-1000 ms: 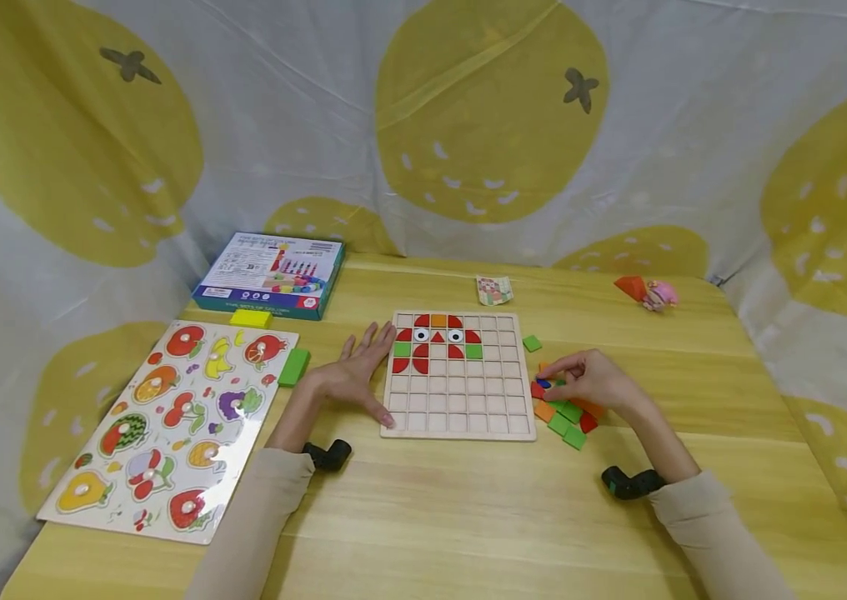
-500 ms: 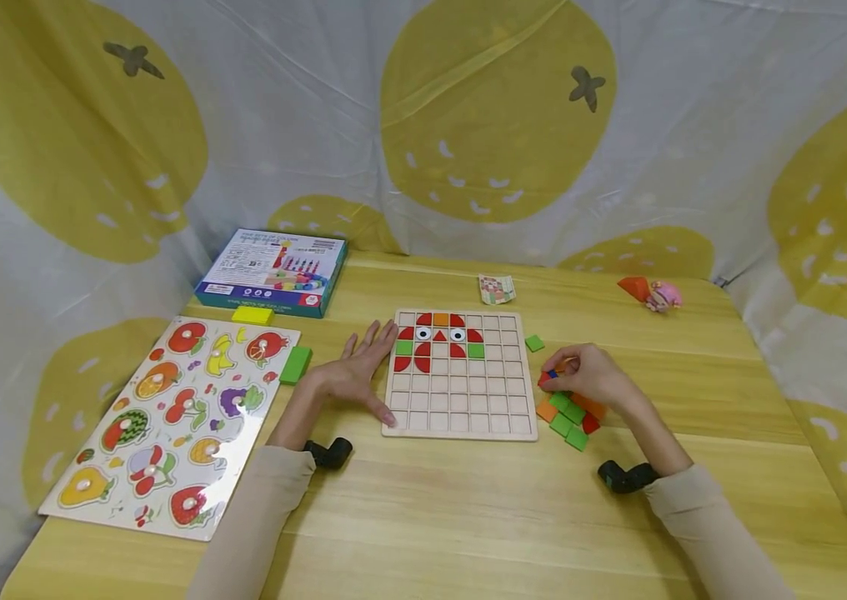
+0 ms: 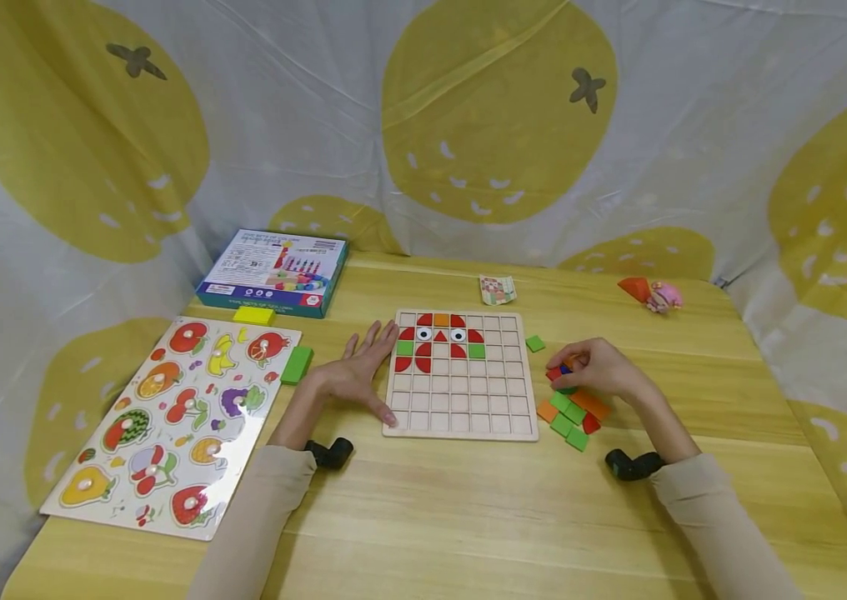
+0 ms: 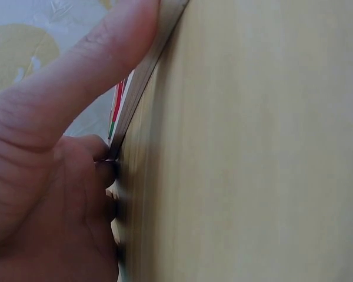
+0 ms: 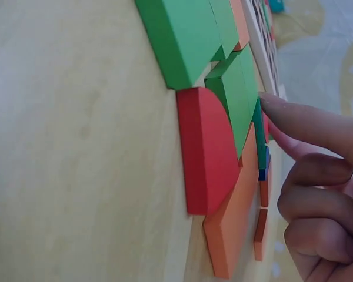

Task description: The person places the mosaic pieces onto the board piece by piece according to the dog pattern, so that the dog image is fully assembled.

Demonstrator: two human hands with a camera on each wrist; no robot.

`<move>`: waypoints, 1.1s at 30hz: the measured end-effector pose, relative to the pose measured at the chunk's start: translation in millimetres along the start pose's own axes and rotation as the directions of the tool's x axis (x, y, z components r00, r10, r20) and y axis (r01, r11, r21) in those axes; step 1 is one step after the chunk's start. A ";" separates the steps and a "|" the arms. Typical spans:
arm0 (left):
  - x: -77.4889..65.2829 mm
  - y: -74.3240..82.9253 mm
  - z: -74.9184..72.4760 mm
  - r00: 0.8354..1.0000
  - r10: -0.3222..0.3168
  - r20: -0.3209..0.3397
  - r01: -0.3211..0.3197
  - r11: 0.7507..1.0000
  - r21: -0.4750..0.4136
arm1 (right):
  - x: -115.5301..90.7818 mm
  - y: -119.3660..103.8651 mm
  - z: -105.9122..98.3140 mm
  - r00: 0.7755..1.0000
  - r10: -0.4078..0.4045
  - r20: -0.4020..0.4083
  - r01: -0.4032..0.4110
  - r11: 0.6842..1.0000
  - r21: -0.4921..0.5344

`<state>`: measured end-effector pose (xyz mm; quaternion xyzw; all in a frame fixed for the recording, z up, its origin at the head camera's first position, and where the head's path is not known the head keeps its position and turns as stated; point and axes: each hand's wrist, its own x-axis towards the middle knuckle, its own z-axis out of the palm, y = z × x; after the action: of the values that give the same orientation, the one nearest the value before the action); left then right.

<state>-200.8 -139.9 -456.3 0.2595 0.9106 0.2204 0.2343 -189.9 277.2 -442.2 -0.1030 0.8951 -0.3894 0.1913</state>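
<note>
My left hand point(image 3: 348, 375) lies spread along the left side of a wooden grid board point(image 3: 470, 404), its thumb on the near corner. Red, green and orange tiles with two eye tiles fill several upper-left cells. To the board's right, my right hand point(image 3: 598, 371) bends over a small pile, pinching a red tile point(image 3: 553, 375) between thumb and index finger. A blue tile point(image 3: 566, 377) shows beside it. In the right wrist view the thumb touches a dark green tile point(image 5: 260, 138), and a red rounded tile point(image 5: 207, 153) and an orange tile point(image 5: 232, 217) lie nearer.
A fruit knob puzzle point(image 3: 168, 417) lies at the left, with a green block point(image 3: 297, 365) and yellow block point(image 3: 253, 316) along its edges. Behind it is a boxed game point(image 3: 273, 271). A picture card point(image 3: 497, 290) and a pink figurine point(image 3: 664, 297) sit at the back.
My right hand has drawn the red and blue tiles a little away from the board, to the right and back. The left hand stays in place.
</note>
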 end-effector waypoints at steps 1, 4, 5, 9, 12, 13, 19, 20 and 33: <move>-0.1 0.1 -0.2 1.000 0.000 0.001 0.000 1.000 -0.001 | 1.4 0.6 0.0 1.000 0.006 0.000 -0.006 1.000 -0.005; -0.4 -0.2 -0.3 1.000 0.000 0.000 0.000 1.000 -0.005 | 7.6 5.0 1.1 0.999 0.030 -0.010 -0.030 1.000 -0.005; -0.5 -0.4 -0.2 1.000 0.000 0.000 0.000 1.000 -0.006 | 9.2 4.4 1.5 0.999 0.039 -0.011 -0.039 0.999 -0.004; -0.8 -0.5 -0.5 1.000 0.000 -0.003 0.000 1.000 -0.009 | 15.0 2.4 3.1 0.998 0.058 -0.016 -0.058 0.998 0.004; -0.7 0.2 -0.7 1.000 0.002 -0.003 -0.003 1.000 -0.011 | 16.8 1.5 2.6 0.999 0.044 -0.003 -0.044 0.999 0.017; -0.6 0.3 -0.7 1.000 0.003 -0.002 -0.003 1.000 -0.011 | 16.9 1.5 2.2 0.999 0.038 0.003 -0.038 0.999 0.025; 0.1 -0.8 0.2 1.000 0.005 -0.004 -0.005 1.000 -0.010 | 17.4 5.1 0.2 1.000 -0.015 0.018 0.014 0.999 0.041; 0.3 -1.1 0.4 1.000 0.006 -0.004 -0.006 1.000 -0.008 | 17.9 6.0 0.4 1.000 -0.022 0.015 0.021 0.999 0.036; 1.0 -2.8 1.4 1.000 0.018 -0.011 -0.018 1.000 -0.001 | 23.8 -32.8 23.9 0.999 -0.038 -0.005 0.038 0.993 0.108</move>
<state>-201.8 -141.1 -459.1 0.2665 0.9094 0.2244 0.2272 -200.2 231.4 -439.2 -0.1090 0.8708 -0.4411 0.1879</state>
